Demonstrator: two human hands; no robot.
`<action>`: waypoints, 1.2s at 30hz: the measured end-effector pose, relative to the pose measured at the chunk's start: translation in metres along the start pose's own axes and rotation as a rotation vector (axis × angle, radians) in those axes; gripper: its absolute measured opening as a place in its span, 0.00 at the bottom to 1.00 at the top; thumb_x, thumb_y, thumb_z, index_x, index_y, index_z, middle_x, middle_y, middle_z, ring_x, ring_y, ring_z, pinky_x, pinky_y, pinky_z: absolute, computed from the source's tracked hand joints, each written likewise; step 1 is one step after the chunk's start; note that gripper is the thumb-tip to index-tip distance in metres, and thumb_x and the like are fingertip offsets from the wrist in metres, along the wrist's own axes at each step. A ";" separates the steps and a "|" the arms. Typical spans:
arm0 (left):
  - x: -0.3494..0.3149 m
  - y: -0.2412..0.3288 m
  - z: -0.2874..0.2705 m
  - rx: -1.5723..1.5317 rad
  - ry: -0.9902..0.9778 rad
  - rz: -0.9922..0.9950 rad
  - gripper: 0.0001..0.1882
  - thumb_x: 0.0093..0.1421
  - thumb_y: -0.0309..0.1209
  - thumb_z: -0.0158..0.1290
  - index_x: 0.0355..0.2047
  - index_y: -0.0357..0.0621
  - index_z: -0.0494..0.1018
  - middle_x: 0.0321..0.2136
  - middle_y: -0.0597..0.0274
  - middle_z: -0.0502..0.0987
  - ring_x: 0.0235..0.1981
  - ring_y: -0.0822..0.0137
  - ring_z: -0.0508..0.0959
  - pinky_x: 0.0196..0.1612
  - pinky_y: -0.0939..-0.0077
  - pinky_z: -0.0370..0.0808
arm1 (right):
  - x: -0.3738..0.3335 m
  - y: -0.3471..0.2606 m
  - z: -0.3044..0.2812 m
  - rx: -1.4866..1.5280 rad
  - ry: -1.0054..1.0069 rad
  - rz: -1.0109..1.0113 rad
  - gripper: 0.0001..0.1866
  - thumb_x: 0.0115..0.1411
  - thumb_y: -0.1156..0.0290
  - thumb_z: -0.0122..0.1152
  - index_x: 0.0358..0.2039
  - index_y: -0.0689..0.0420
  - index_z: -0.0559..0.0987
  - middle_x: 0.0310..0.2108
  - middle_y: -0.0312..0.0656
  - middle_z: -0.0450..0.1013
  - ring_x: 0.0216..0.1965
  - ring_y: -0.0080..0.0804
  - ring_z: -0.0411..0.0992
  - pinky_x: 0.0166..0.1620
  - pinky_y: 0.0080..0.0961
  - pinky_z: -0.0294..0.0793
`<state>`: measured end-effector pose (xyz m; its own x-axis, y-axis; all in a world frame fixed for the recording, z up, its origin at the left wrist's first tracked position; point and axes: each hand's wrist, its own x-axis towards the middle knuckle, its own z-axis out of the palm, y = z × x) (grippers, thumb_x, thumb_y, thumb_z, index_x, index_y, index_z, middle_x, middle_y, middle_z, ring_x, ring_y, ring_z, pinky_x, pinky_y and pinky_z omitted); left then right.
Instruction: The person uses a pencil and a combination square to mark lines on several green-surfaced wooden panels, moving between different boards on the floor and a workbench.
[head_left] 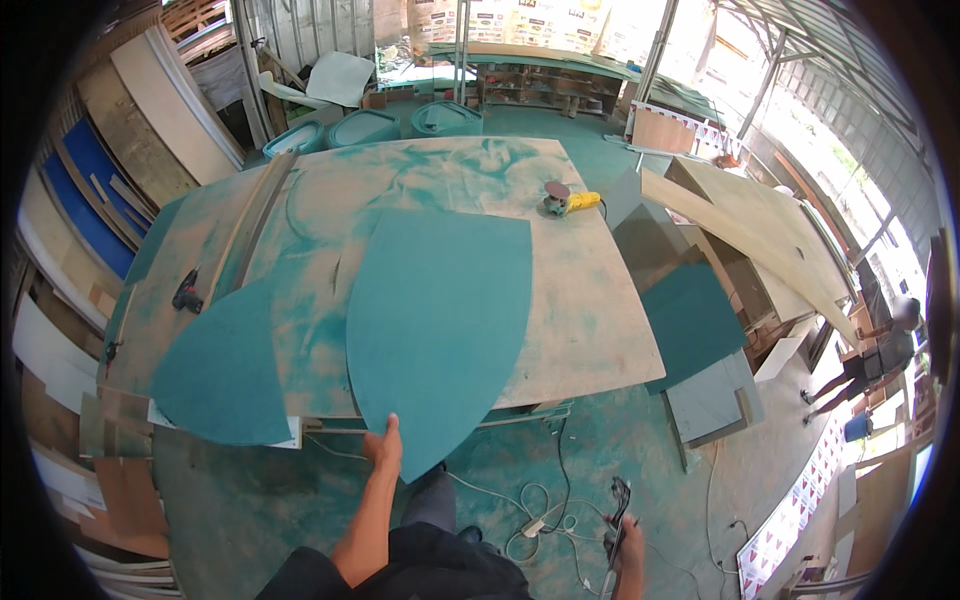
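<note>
A large teal leaf-shaped panel (440, 310) lies on the worktable, its pointed end jutting past the near edge toward me. My left hand (383, 440) is closed on the panel's left edge close to that point, thumb up. Off to the right and low, away from the table, my right hand (628, 545) is closed around a slim dark tool (621, 492); its exact kind is too small to tell. Left of the large panel lies a smaller teal curved panel (225, 370), partly overhanging the near edge.
The wooden worktable (590, 320) is dusted with teal. A yellow angle grinder (572, 199) sits at its far right, a cordless drill (187, 291) at left. White cables (535, 523) coil on the floor. Wooden boxes (740, 230) stand right; a person (880, 350) is beyond.
</note>
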<state>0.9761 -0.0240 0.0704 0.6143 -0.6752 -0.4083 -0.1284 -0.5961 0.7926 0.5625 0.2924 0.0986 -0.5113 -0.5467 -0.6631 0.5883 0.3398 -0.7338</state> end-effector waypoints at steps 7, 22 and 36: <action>0.099 0.103 0.125 0.224 0.043 -0.087 0.34 0.57 0.55 0.59 0.44 0.30 0.78 0.43 0.43 0.81 0.46 0.45 0.81 0.50 0.55 0.76 | -0.005 -0.005 0.023 0.117 0.352 0.109 0.22 0.67 0.58 0.55 0.60 0.48 0.70 0.42 0.39 0.76 0.20 0.24 0.67 0.19 0.17 0.65; 0.382 0.393 0.432 0.234 -0.024 -0.017 0.37 0.59 0.61 0.53 0.42 0.33 0.80 0.42 0.46 0.82 0.44 0.48 0.82 0.48 0.54 0.77 | -0.017 -0.131 0.240 0.192 0.622 -0.098 0.19 0.67 0.54 0.58 0.50 0.52 0.73 0.39 0.36 0.76 0.26 0.22 0.68 0.27 0.19 0.69; 0.446 0.393 0.347 0.972 0.045 0.518 0.35 0.65 0.60 0.45 0.40 0.35 0.80 0.43 0.43 0.81 0.45 0.44 0.80 0.45 0.49 0.76 | 0.007 -0.104 0.271 0.285 0.725 0.021 0.08 0.69 0.61 0.55 0.37 0.50 0.75 0.28 0.30 0.71 0.24 0.23 0.67 0.27 0.21 0.68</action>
<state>0.9294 -0.7099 0.0427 0.3347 -0.9373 -0.0969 -0.9242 -0.3466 0.1607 0.6671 0.0459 0.2102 -0.7224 0.1281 -0.6795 0.6905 0.0809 -0.7188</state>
